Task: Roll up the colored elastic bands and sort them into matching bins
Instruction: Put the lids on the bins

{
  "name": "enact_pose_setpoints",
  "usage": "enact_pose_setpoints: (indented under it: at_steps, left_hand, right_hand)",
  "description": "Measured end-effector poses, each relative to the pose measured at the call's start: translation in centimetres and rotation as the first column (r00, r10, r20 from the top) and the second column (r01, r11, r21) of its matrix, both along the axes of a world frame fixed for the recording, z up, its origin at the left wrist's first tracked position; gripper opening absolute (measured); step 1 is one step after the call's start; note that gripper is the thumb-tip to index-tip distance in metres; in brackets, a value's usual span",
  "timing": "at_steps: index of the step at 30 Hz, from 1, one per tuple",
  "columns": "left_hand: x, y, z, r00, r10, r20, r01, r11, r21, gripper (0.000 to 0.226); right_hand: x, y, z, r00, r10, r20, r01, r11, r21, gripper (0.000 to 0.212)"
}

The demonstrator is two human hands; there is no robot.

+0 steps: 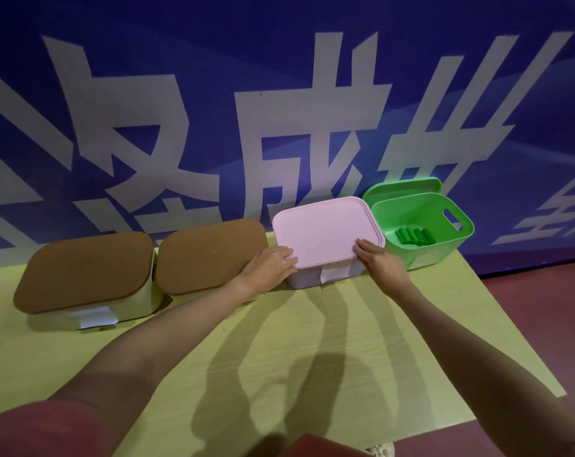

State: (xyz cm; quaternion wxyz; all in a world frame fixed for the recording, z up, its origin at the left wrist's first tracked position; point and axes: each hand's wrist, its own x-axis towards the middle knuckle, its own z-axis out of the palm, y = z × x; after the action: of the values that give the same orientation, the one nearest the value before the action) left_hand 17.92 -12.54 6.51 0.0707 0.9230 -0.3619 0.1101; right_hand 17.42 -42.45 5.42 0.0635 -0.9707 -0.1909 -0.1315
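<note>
Two bare forearms reach in from the frame's bottom; a short reddish-pink sleeve [32, 427] shows at lower left.

Rolled green bands [414, 236] lie inside the open green bin [441, 247].

Four plastic bins are standing in a row on the yellow-green wooden counter [312, 341]. Just right of frame centre, the left hand [272, 263] and right hand [378, 260] are resting on the near edge of the flat pink plastic lid [329, 230] covering the pink rectangular bin [309, 280]. At right, the open green plastic bin [424, 249] is holding rolled green elastic bands [414, 235]. At left, two cream bins are sitting under brown lids [84, 268].
</note>
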Motion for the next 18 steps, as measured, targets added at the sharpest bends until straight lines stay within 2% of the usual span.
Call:
enact_pose_setpoints:
  at_steps: [7,9,12,16,18]
  left_hand:
    - [0.6,0.0,-0.3,1.000,-0.014,-0.002,0.014,0.998,0.063,0.016]
    - [0.7,0.1,-0.5,0.998,-0.054,0.022,0.049,0.979,0.197,0.006]
    - [1.0,0.0,-1.0,0.988,-0.119,0.096,0.071,0.915,0.397,0.015]
    - [1.6,0.1,-1.2,0.980,-0.153,0.129,0.070,0.865,0.496,0.018]
    - [1.8,0.2,-1.1,0.979,-0.163,0.124,0.081,0.863,0.498,0.018]
  right_hand:
    - [0.5,-0.4,-0.1,0.998,-0.004,-0.064,0.004,1.000,0.000,0.034]
    - [0.5,-0.3,0.1,0.997,-0.008,-0.075,0.008,1.000,-0.006,0.035]
    - [0.4,0.0,0.4,0.998,-0.014,-0.062,0.013,1.000,-0.018,0.038]
    - [0.2,0.3,0.4,0.999,-0.014,-0.040,0.013,1.000,-0.028,0.040]
    - [0.2,0.4,0.5,0.999,-0.014,-0.036,0.013,0.999,-0.030,0.040]
